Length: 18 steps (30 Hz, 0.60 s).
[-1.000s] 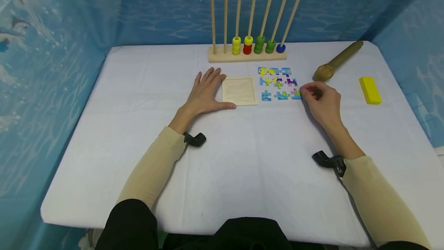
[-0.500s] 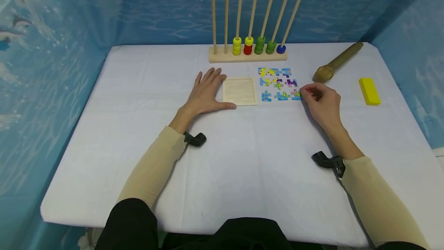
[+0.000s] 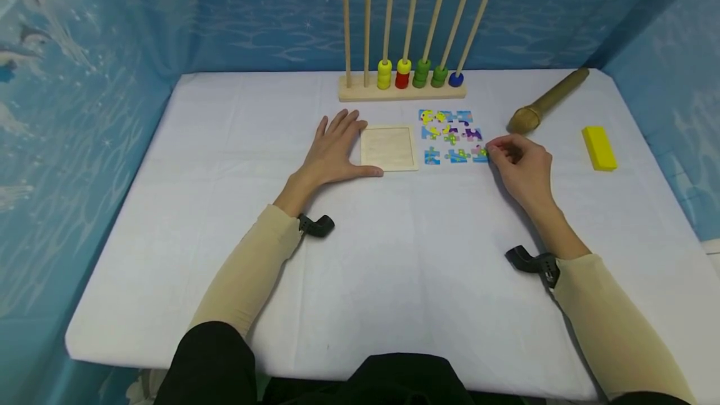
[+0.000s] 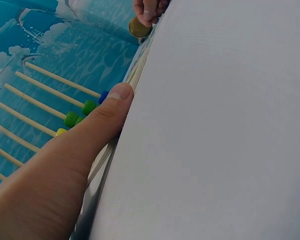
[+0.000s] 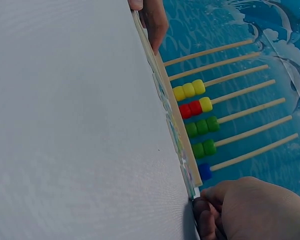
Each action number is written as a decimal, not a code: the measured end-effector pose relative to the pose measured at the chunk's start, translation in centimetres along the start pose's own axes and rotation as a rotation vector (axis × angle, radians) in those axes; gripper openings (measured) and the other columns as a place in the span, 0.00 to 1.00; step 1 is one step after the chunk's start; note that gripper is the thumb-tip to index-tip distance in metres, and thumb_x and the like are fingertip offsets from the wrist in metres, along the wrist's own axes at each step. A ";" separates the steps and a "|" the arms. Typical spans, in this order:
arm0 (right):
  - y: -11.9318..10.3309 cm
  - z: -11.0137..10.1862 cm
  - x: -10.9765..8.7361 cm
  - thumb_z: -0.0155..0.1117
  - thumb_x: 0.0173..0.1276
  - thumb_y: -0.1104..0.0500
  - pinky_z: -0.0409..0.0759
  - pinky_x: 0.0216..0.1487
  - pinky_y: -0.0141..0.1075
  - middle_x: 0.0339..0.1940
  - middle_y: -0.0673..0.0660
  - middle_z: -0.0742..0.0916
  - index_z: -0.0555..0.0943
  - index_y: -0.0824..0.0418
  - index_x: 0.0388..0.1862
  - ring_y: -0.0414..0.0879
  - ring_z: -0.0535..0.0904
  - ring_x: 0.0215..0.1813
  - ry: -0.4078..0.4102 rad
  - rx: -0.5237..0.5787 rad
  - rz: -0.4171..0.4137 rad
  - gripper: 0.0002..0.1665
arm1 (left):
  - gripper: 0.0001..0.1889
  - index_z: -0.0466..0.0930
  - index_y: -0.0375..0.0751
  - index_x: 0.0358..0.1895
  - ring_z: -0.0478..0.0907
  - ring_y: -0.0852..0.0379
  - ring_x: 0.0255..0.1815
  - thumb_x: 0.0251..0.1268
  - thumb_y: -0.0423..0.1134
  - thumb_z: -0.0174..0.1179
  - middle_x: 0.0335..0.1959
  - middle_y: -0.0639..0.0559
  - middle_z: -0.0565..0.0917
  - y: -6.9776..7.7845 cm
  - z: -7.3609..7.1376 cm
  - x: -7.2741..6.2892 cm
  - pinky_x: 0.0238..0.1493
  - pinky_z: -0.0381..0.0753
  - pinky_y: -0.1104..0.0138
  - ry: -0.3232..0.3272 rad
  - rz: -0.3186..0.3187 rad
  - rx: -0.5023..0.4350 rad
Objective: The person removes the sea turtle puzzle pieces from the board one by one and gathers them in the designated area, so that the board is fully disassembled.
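Observation:
My left hand (image 3: 335,154) lies spread at the left side of a small square wooden puzzle tray (image 3: 388,149); its thumb touches the near edge and its fingers reach the far left corner. In the left wrist view the thumb (image 4: 107,110) presses along the tray's edge. Right of the tray, several jigsaw pieces (image 3: 450,132) lie flat in loose rows, blue with yellow, green and purple print. At the near right of these, my right hand (image 3: 523,164) pinches the outer edge of one puzzle piece (image 3: 480,154) between thumb and curled forefinger; the piece lies on the cloth, partly covered by the fingertips.
Behind the tray stands a wooden bead rack (image 3: 402,91) with tall pegs and coloured beads. A brown cylindrical stick-like object (image 3: 548,102) lies at the back right, with a yellow block (image 3: 600,148) nearer the right edge. White cloth (image 3: 394,267) covers the table.

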State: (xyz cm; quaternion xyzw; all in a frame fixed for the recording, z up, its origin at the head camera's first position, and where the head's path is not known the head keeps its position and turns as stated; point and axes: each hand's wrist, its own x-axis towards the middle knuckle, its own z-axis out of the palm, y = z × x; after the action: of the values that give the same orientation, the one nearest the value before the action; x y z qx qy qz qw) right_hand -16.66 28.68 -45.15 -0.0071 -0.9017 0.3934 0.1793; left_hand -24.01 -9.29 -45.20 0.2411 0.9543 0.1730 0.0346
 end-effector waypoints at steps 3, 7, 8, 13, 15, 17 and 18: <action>0.0 -0.1 -0.2 0.65 0.78 0.55 0.68 0.37 0.20 0.38 0.61 0.89 0.89 0.65 0.48 0.32 0.74 0.34 0.004 0.006 0.001 0.14 | 0.61 0.60 0.50 0.83 0.38 0.49 0.90 0.49 0.82 0.66 0.88 0.49 0.52 0.1 0.2 -0.1 0.87 0.30 0.46 0.005 -0.003 0.005; -0.1 0.0 -0.2 0.64 0.78 0.54 0.68 0.37 0.21 0.38 0.61 0.88 0.89 0.65 0.49 0.33 0.74 0.34 -0.006 0.007 0.013 0.15 | 0.61 0.59 0.50 0.83 0.38 0.49 0.90 0.49 0.81 0.66 0.88 0.49 0.52 0.1 0.2 -0.1 0.87 0.30 0.46 0.001 -0.005 0.007; -0.1 0.0 -0.3 0.64 0.78 0.54 0.68 0.37 0.20 0.38 0.61 0.88 0.89 0.65 0.49 0.33 0.74 0.34 -0.009 0.006 0.016 0.15 | 0.61 0.59 0.50 0.83 0.38 0.49 0.90 0.49 0.82 0.66 0.88 0.49 0.52 0.1 0.2 -0.1 0.87 0.29 0.46 -0.002 -0.005 0.007; 0.0 0.0 -0.2 0.64 0.79 0.53 0.67 0.38 0.21 0.39 0.62 0.88 0.89 0.65 0.50 0.34 0.74 0.35 -0.010 0.005 0.021 0.16 | 0.61 0.59 0.50 0.83 0.37 0.50 0.90 0.49 0.81 0.66 0.88 0.49 0.52 0.1 0.2 -0.1 0.87 0.29 0.47 0.001 -0.006 -0.001; 0.0 0.0 -0.2 0.64 0.79 0.53 0.67 0.38 0.21 0.39 0.62 0.88 0.89 0.65 0.50 0.34 0.74 0.35 -0.008 0.005 0.022 0.16 | 0.61 0.59 0.50 0.83 0.37 0.50 0.90 0.49 0.81 0.66 0.88 0.49 0.52 0.1 0.2 -0.1 0.87 0.29 0.47 0.004 -0.006 0.000; 0.0 0.0 -0.2 0.64 0.79 0.53 0.67 0.38 0.21 0.39 0.61 0.88 0.89 0.64 0.50 0.34 0.74 0.35 -0.006 0.003 0.024 0.16 | 0.60 0.60 0.50 0.83 0.37 0.50 0.90 0.50 0.81 0.66 0.88 0.49 0.52 0.1 0.2 -0.1 0.87 0.29 0.47 0.003 -0.006 -0.002; 0.1 -0.1 -0.2 0.64 0.79 0.53 0.67 0.38 0.21 0.39 0.61 0.88 0.89 0.64 0.50 0.34 0.73 0.35 -0.005 0.002 0.026 0.16 | 0.60 0.60 0.50 0.83 0.37 0.50 0.90 0.50 0.81 0.66 0.88 0.49 0.52 0.1 0.2 -0.1 0.87 0.29 0.47 0.003 -0.006 -0.001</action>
State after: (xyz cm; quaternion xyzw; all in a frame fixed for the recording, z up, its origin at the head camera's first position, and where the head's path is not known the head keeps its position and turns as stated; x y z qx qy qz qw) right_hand -16.50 28.74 -45.21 -0.0175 -0.9016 0.3965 0.1719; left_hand -23.88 -9.18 -45.33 0.2378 0.9550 0.1738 0.0341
